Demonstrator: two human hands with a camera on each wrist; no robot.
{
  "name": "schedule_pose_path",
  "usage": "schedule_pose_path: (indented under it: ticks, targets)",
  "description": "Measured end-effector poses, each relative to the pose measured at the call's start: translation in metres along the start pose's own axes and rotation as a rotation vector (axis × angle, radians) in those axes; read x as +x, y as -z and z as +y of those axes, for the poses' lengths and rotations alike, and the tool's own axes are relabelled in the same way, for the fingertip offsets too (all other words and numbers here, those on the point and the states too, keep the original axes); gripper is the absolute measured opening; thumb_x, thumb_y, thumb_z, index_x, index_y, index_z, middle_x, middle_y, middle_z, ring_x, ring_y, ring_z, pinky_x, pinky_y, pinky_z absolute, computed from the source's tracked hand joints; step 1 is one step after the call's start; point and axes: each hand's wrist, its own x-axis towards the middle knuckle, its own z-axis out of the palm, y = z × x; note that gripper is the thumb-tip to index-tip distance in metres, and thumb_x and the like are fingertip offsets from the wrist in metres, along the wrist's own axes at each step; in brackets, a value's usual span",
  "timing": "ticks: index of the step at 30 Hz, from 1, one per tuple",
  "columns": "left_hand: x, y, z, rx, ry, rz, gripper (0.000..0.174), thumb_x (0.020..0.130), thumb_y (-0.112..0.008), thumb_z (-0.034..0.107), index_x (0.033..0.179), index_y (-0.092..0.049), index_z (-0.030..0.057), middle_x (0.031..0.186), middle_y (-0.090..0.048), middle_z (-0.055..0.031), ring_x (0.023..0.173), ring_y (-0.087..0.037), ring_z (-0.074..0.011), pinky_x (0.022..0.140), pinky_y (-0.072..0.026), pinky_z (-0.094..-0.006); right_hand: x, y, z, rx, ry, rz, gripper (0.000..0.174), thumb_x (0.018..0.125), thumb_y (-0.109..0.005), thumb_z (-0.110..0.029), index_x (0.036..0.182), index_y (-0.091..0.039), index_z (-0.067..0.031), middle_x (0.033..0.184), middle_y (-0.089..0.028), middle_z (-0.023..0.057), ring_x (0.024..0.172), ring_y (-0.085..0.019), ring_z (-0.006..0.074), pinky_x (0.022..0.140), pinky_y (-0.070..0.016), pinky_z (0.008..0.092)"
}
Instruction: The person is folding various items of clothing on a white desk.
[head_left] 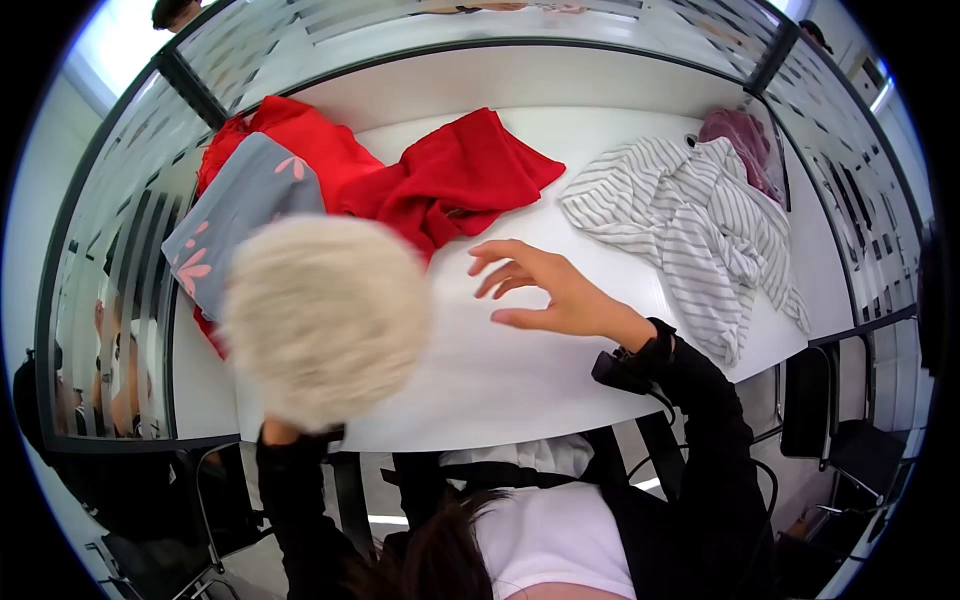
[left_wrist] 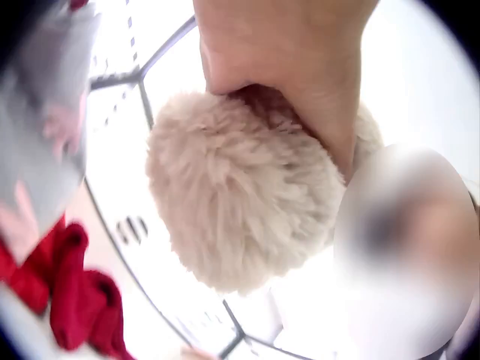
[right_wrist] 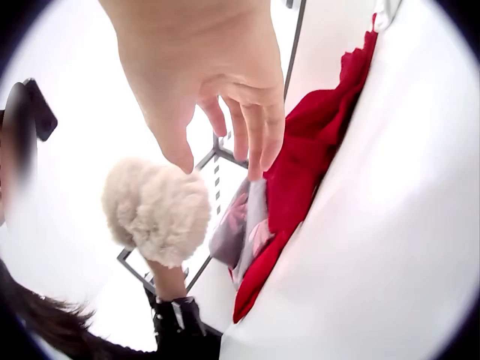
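Observation:
A round, fluffy cream bundle [head_left: 325, 320] is held up by my left hand [left_wrist: 292, 67] above the left front of the table, blurred in the head view. The fingers of that hand sink into the pile in the left wrist view, and their tips are hidden. My right hand [head_left: 560, 290] hovers over the middle of the table, fingers apart and loosely bent, holding nothing. In the right wrist view its thumb overlaps the edge of the fluffy bundle [right_wrist: 161, 214]. Beyond the bundle lies a grey-blue cloth [head_left: 225, 235] with pink petals.
Bright red cloth [head_left: 320, 150] and dark red cloth [head_left: 470, 175] lie at the back left and centre. A striped white garment [head_left: 690, 220] is crumpled at the right, with a maroon bundle [head_left: 742, 145] behind it. Panelled partitions rise around the white table [head_left: 500, 400].

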Motion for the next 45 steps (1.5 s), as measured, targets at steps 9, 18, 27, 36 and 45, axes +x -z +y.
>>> schedule_pose_path:
  ticks: [9,18,27,36,45]
  targets:
    - [-0.051,0.283,0.107,0.727,-0.398,0.841,0.068,0.068,-0.07,0.011,0.125,-0.037,-0.0024,0.117,-0.051,-0.0209,0.108,-0.05,-0.0264,0.091,-0.041,-0.0365,-0.013,0.019,0.041,0.031,-0.266,-0.165,0.024,0.085,-0.058,-0.011,0.106,-0.051,-0.0029,0.081,-0.064,0.0076,0.075,-0.063,0.0154,0.073,-0.0476,0.0258]
    - [-0.127,0.509,0.067,1.142,-0.14,0.85,0.047,0.078,-0.06,0.007,0.121,-0.042,-0.0012,0.118,-0.05,-0.0233,0.112,-0.048,-0.0317,0.091,-0.04,-0.038,-0.011,0.024,0.048,0.201,-0.342,-0.134,0.02,0.084,-0.055,-0.004,0.104,-0.053,0.0008,0.084,-0.062,0.0092,0.076,-0.061,0.0165,0.074,-0.0475,0.0279]
    - [-0.081,0.305,0.041,1.48,0.254,0.431,0.046,0.081,-0.055,0.005,0.123,-0.04,-0.0038,0.122,-0.047,-0.022,0.115,-0.045,-0.0295,0.096,-0.035,-0.0369,-0.011,0.022,0.05,0.193,-0.341,-0.123,0.014,0.085,-0.055,-0.005,0.098,-0.056,0.0012,0.081,-0.061,0.0078,0.073,-0.06,0.0142,0.073,-0.0473,0.0267]
    - [-0.085,0.267,0.087,1.381,0.224,0.372,0.048,0.082,-0.05,0.004,0.126,-0.037,-0.0069,0.125,-0.044,-0.0203,0.117,-0.042,-0.0264,0.101,-0.0296,-0.0355,-0.015,0.021,0.052,0.254,-0.341,-0.095,0.013,0.087,-0.051,-0.005,0.097,-0.056,0.0016,0.083,-0.06,0.0082,0.075,-0.059,0.0143,0.071,-0.0465,0.0261]
    - [-0.107,0.187,0.168,1.242,-1.089,1.172,0.016,0.08,-0.045,-0.008,0.093,-0.054,-0.0041,0.099,-0.057,-0.0163,0.085,-0.058,-0.0218,0.077,-0.0458,-0.0269,-0.017,0.02,0.055,0.299,-0.323,-0.086,0.013,0.088,-0.051,-0.006,0.097,-0.055,0.0016,0.082,-0.059,0.0075,0.074,-0.058,0.0138,0.07,-0.0461,0.0257]
